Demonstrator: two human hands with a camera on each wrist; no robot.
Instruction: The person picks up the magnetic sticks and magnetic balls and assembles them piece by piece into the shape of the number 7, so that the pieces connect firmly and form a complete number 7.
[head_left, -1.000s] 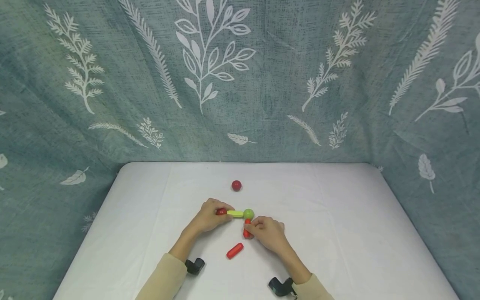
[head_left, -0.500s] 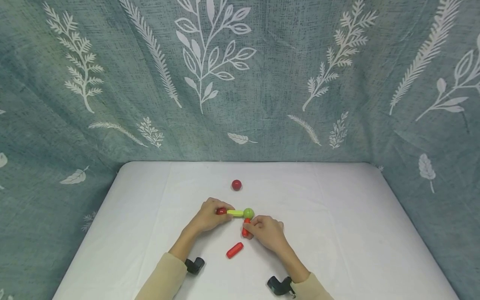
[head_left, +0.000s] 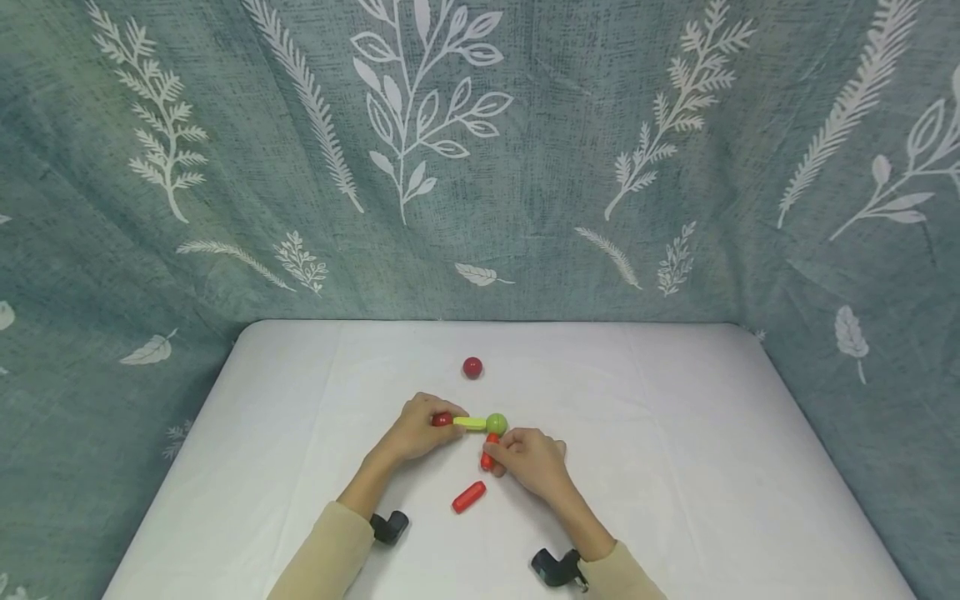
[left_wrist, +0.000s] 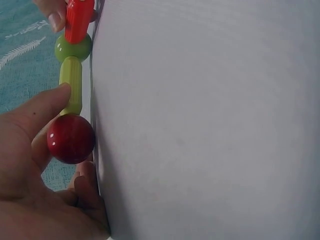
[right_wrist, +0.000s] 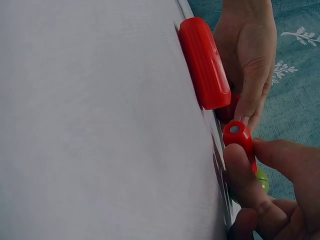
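Note:
My left hand (head_left: 422, 429) pinches a yellow-green stick (left_wrist: 73, 82) between thumb and fingers. A dark red ball (left_wrist: 71, 139) sits at the stick's left end, and a green ball (head_left: 497, 424) at its right end. With thumb and fingertips my right hand (head_left: 534, 458) grips a red stick (right_wrist: 239, 136), whose far end meets the green ball. A grey metallic disc shows in the near end of that stick. Nearer the body, a second red stick (head_left: 468, 497) lies slantwise on the white table. Fingers partly cover both held sticks.
Another dark red ball (head_left: 472, 367) rests farther back on the white table (head_left: 637, 400). A green leaf-patterned cloth (head_left: 540, 167) hangs behind it. Each wrist wears a black camera (head_left: 555, 567) close to the tabletop.
The near end of the red stick in my right hand has swung slightly left, while its far end stays at the green ball. My left hand holds nearly still.

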